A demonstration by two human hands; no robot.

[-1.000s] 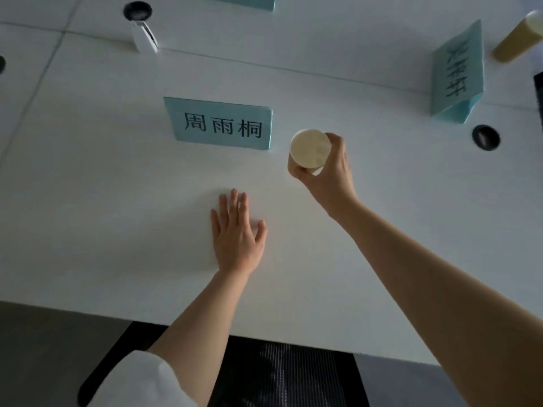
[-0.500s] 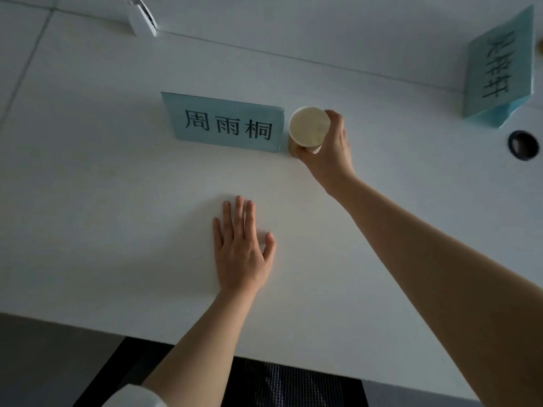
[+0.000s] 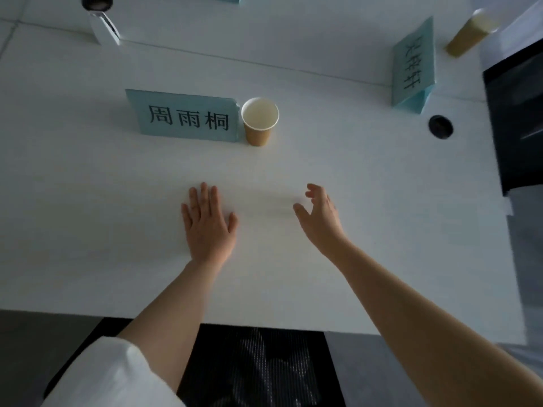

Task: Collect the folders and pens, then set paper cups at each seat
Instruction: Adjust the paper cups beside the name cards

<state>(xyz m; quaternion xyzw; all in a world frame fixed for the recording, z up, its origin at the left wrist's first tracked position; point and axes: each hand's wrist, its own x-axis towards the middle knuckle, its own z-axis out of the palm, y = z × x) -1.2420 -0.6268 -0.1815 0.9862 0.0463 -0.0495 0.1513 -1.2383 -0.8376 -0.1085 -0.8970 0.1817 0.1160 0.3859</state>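
My left hand (image 3: 207, 224) lies flat on the white table (image 3: 367, 230), palm down, fingers straight and close together, holding nothing. My right hand (image 3: 320, 215) is just above the table to the right of it, fingers loosely spread and slightly bent, thumb out to the side, also holding nothing; I cannot tell whether it touches the surface. The two hands are apart, with bare table between them.

The paper cup (image 3: 259, 121) stands upright farther from me than both hands, well apart from them. It is brown outside and pale inside, and I see nothing in it. Its left side sits right against the right edge of a light blue name card (image 3: 185, 116) printed with three black characters; I cannot tell if they touch.

Farther to the right stands a second blue name card (image 3: 412, 66), seen at an angle. Near it is a round black hole (image 3: 440, 126) in the tabletop. In the upper right corner lies a stack of paper cups (image 3: 470, 32), blurred. At the upper left there is a white block (image 3: 104, 27) below another black hole (image 3: 97, 2). A dark screen (image 3: 517, 124) fills the right edge. A white sleeve (image 3: 108, 377) covers my left upper arm
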